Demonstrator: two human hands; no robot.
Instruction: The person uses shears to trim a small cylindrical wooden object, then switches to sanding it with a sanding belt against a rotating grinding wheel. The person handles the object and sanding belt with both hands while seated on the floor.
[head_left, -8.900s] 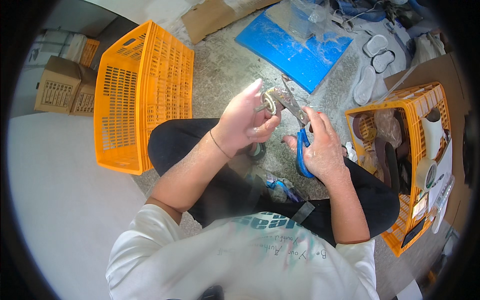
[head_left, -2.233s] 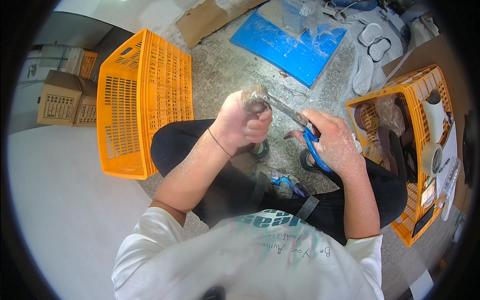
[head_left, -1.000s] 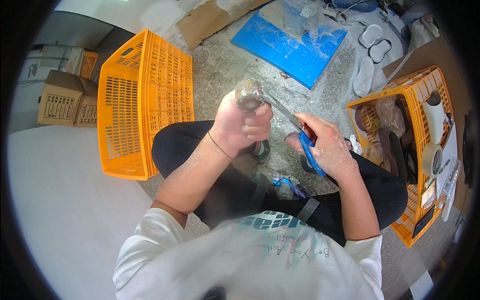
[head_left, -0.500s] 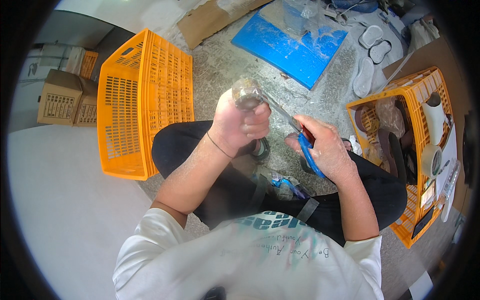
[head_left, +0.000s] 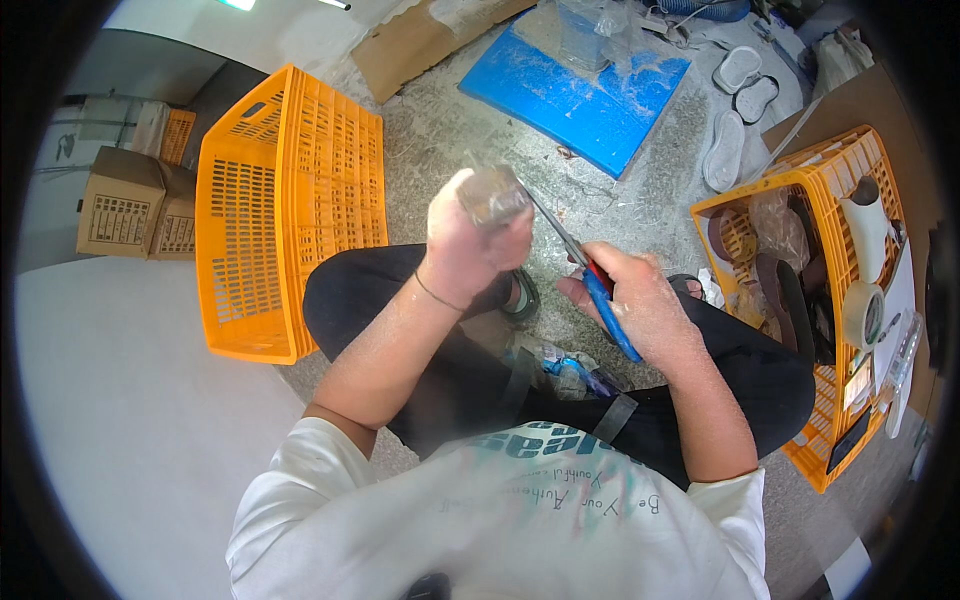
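Scissors (head_left: 592, 283) lie between the hands, blades aimed at 11 o'clock; they look stiff and fairly light, best gripped by the blue handles, where the right hand (head_left: 648, 305) is curled. The left hand (head_left: 462, 240), blurred, is closed round a greyish piece (head_left: 495, 196) by the blade tips, contact unclear; it seems firm, perhaps dusty-slick, best held low. Beyond, board (head_left: 575, 110) at 12, crate (head_left: 283, 210) at 9.
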